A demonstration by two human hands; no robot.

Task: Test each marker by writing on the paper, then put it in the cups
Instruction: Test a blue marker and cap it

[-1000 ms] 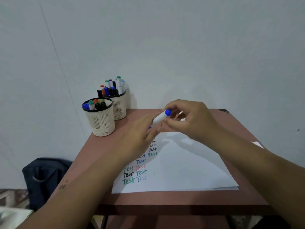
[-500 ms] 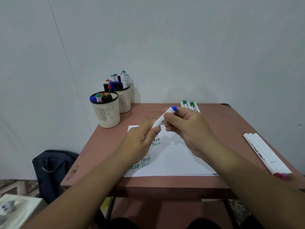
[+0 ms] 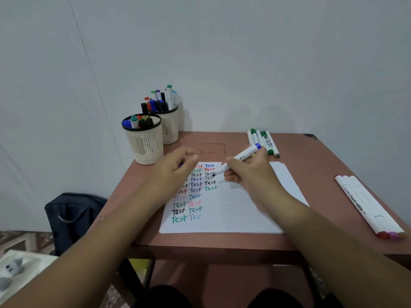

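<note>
My right hand (image 3: 251, 174) grips an uncapped white marker with a blue end (image 3: 243, 155), tilted, its dark tip touching the white paper (image 3: 233, 210) beside the right column of written "Test" words. My left hand (image 3: 175, 172) hovers over the paper's top left corner with curled fingers, slightly blurred, and a bit of the blue cap (image 3: 180, 166) shows under them. Two beige mesh cups hold several markers at the table's back left: a near cup (image 3: 145, 145) and a far cup (image 3: 170, 130).
Several green-capped markers (image 3: 264, 140) lie at the back of the brown table (image 3: 322, 165). Three long white markers (image 3: 367, 205) lie near its right edge. A dark bag (image 3: 73, 216) sits on the floor to the left. The wall is close behind the table.
The marker's cap has come off into my left hand. My right hand turned the marker tip-down and brought it to the paper. My head view shifted, showing more of the table.
</note>
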